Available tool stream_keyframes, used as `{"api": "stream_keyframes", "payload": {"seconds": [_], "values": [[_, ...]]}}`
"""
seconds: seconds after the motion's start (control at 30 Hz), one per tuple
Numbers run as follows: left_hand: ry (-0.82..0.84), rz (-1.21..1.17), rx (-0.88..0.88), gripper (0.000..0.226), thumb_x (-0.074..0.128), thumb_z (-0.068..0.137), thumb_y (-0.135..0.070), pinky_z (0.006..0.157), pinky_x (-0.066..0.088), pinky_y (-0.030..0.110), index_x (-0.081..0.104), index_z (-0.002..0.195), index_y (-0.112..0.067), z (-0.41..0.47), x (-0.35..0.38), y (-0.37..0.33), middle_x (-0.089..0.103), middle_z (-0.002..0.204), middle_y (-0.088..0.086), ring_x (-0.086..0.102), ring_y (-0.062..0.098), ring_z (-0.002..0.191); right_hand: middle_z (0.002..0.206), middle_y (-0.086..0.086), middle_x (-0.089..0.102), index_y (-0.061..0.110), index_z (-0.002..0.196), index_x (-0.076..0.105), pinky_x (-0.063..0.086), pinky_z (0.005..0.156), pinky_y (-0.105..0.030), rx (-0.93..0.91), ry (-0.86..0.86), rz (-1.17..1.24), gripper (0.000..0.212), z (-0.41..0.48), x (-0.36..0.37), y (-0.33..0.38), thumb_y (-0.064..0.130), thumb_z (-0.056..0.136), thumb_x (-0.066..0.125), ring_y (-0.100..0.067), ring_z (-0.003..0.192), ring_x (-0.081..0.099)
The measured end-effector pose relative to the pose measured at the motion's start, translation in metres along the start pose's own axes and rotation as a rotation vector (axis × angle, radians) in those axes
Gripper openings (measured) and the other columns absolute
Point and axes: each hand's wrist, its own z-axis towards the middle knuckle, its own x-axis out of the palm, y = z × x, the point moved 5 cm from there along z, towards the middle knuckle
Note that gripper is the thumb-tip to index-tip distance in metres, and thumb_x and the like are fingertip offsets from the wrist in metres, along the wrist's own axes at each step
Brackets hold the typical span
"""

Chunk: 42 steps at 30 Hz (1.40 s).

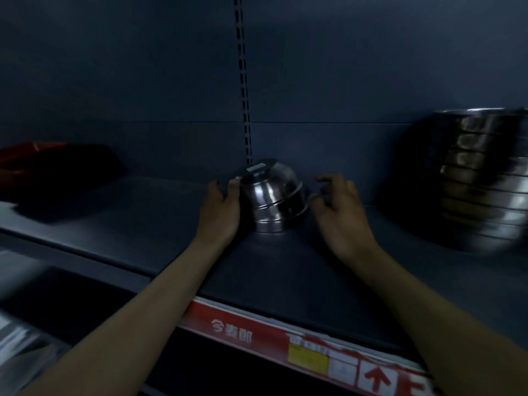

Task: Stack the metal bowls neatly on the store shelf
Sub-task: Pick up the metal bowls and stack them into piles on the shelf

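Left hand [221, 208] presses open-fingered on the upturned bowl stack [271, 212] at 9 o'clock, right hand [340, 207] loose at 3 o'clock, on the shelf [285, 275]; the tilted top bowl [265, 178] could slide off if pushed unevenly.

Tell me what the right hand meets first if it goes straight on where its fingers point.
Probably the stack of upturned metal bowls: the right hand points toward its rim, with little gap between them. Depth is unclear.
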Motion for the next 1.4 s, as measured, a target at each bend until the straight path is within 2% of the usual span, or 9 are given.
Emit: {"api": "stream_keyframes", "payload": {"seconds": [0.23, 0.33, 0.4, 0.47, 0.6, 0.73, 0.97, 1.17, 1.4], "values": [[0.108, 0.069, -0.008, 0.081, 0.022, 0.087, -0.076, 0.12, 0.024, 0.045, 0.041, 0.148, -0.027, 0.005, 0.005, 0.006, 0.042, 0.155, 0.001, 0.032, 0.027, 0.145, 0.131, -0.002, 0.058, 0.025, 0.14, 0.046, 0.041, 0.096, -0.024, 0.058, 0.165, 0.071, 0.039, -0.001, 0.008, -0.003, 0.027, 0.101, 0.051, -0.018, 0.118, 0.057], [0.063, -0.031, -0.014, 0.047, 0.036, 0.098, -0.058, 0.1, 0.041, 0.031, 0.059, 0.118, -0.022, 0.002, 0.003, 0.004, 0.063, 0.123, -0.002, 0.054, 0.019, 0.118, 0.13, 0.004, 0.06, 0.033, 0.137, 0.049, 0.04, 0.094, -0.021, 0.077, 0.208, 0.117, 0.034, 0.0, 0.01, -0.006, 0.031, 0.102, 0.048, -0.014, 0.12, 0.056], [0.053, -0.05, 0.0, 0.032, 0.038, 0.103, -0.046, 0.076, 0.039, 0.018, 0.058, 0.105, -0.021, 0.002, 0.003, 0.001, 0.063, 0.106, -0.005, 0.057, 0.01, 0.095, 0.134, 0.004, 0.059, 0.035, 0.139, 0.05, 0.045, 0.104, -0.035, 0.112, 0.193, 0.151, 0.039, 0.001, 0.009, -0.009, 0.037, 0.1, 0.049, -0.015, 0.121, 0.056], [0.081, -0.022, 0.021, 0.038, 0.034, 0.104, -0.046, 0.079, 0.037, 0.017, 0.058, 0.118, -0.021, 0.002, 0.005, 0.0, 0.061, 0.119, -0.007, 0.057, 0.007, 0.1, 0.129, 0.006, 0.063, 0.037, 0.133, 0.054, 0.048, 0.104, -0.045, 0.137, 0.174, 0.19, 0.036, 0.003, 0.008, -0.011, 0.039, 0.098, 0.05, -0.016, 0.117, 0.059], [0.135, 0.068, 0.012, 0.054, 0.029, 0.103, -0.053, 0.101, 0.028, 0.023, 0.053, 0.139, -0.02, 0.003, 0.009, 0.001, 0.053, 0.144, 0.002, 0.046, 0.021, 0.135, 0.128, 0.008, 0.066, 0.031, 0.135, 0.057, 0.044, 0.108, -0.04, 0.17, 0.178, 0.243, 0.038, 0.004, 0.009, -0.015, 0.035, 0.098, 0.052, -0.014, 0.12, 0.06], [0.104, -0.068, 0.032, 0.043, 0.041, 0.1, -0.053, 0.101, 0.044, 0.034, 0.067, 0.116, -0.022, 0.004, 0.005, 0.004, 0.069, 0.119, 0.0, 0.061, 0.018, 0.114, 0.125, 0.007, 0.067, 0.029, 0.133, 0.059, 0.042, 0.109, -0.033, 0.172, 0.158, 0.264, 0.035, 0.005, 0.008, -0.015, 0.031, 0.099, 0.053, -0.011, 0.119, 0.059], [0.046, -0.085, 0.205, 0.023, 0.054, 0.098, -0.043, 0.091, 0.05, 0.029, 0.068, 0.11, -0.029, -0.006, 0.0, -0.012, 0.073, 0.102, -0.009, 0.067, 0.009, 0.101, 0.107, 0.013, 0.069, 0.033, 0.113, 0.063, 0.045, 0.091, -0.023, 0.177, 0.002, 0.349, 0.02, 0.004, -0.004, -0.012, 0.037, 0.093, 0.062, -0.007, 0.104, 0.064], [0.022, -0.103, 0.375, 0.022, 0.063, 0.095, -0.031, 0.086, 0.046, 0.012, 0.063, 0.116, -0.03, -0.02, -0.004, -0.026, 0.07, 0.109, -0.013, 0.063, -0.003, 0.101, 0.11, 0.008, 0.066, 0.036, 0.094, 0.058, 0.041, 0.081, -0.015, 0.154, -0.14, 0.44, 0.008, -0.001, -0.015, -0.007, 0.039, 0.092, 0.066, -0.005, 0.103, 0.061], [0.054, -0.152, 0.533, 0.045, 0.065, 0.085, -0.042, 0.093, 0.05, 0.024, 0.059, 0.124, -0.021, -0.035, -0.003, -0.041, 0.068, 0.115, -0.004, 0.065, 0.008, 0.104, 0.117, 0.002, 0.061, 0.032, 0.1, 0.055, 0.044, 0.094, -0.024, 0.084, -0.206, 0.373, 0.022, -0.013, -0.041, 0.008, 0.044, 0.087, 0.068, -0.007, 0.107, 0.058]]}}
